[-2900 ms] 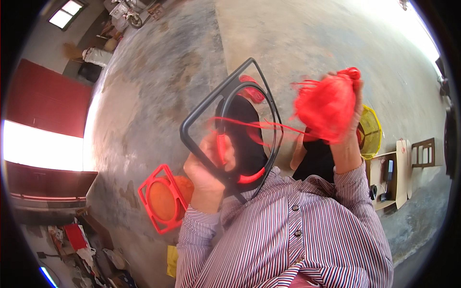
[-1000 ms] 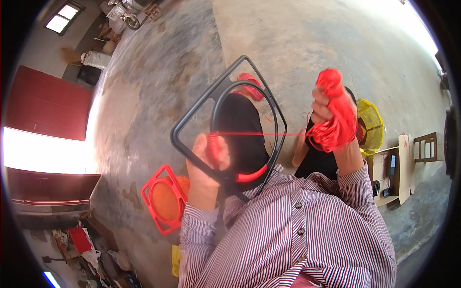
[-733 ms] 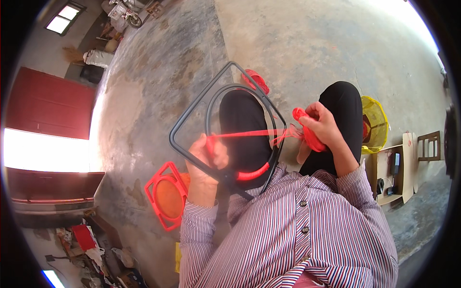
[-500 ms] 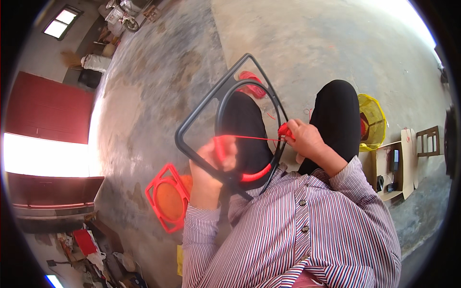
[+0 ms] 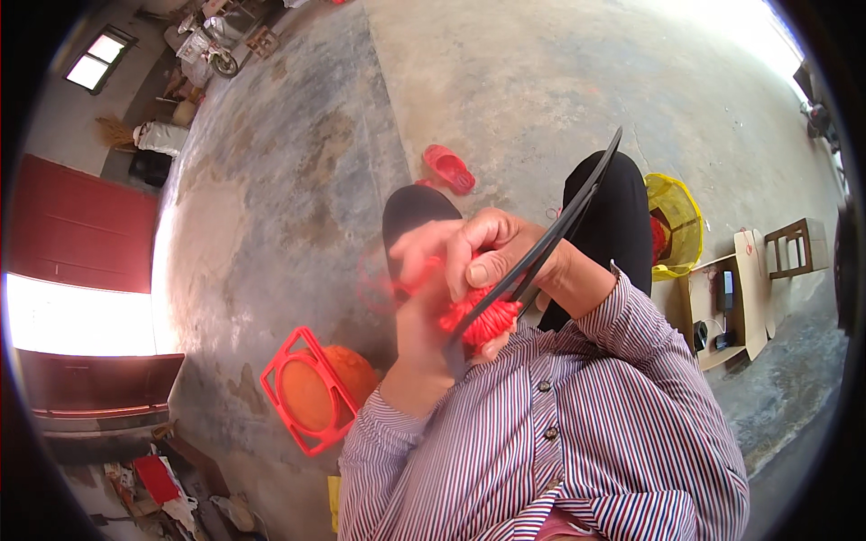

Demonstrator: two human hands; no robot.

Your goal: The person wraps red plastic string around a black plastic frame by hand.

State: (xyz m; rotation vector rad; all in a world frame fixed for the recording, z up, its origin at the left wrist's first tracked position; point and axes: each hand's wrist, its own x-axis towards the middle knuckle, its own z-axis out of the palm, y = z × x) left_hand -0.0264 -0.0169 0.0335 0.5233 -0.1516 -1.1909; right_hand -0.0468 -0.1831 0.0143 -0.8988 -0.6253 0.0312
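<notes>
In front of my lap a black plastic frame with a ring inside is turned nearly edge-on, tilted up to the right. My left hand is blurred by motion and closed at the frame's lower left, with red cord showing by its fingers. Close against it, my right hand reaches across the frame, thumb and fingers bent. A bundle of bright red cord lies under that hand, in its grip. The ring's wrapped part is mostly hidden by my hands.
A red frame leans on a round orange object at the left. A red shoe lies ahead on the concrete floor. At right are a yellow basket, an opened cardboard box and a small wooden stool.
The black frame has turned from facing me to nearly edge-on, its top swinging right. My right hand has come left, next to the left hand, and the stretched cord between them no longer shows.
</notes>
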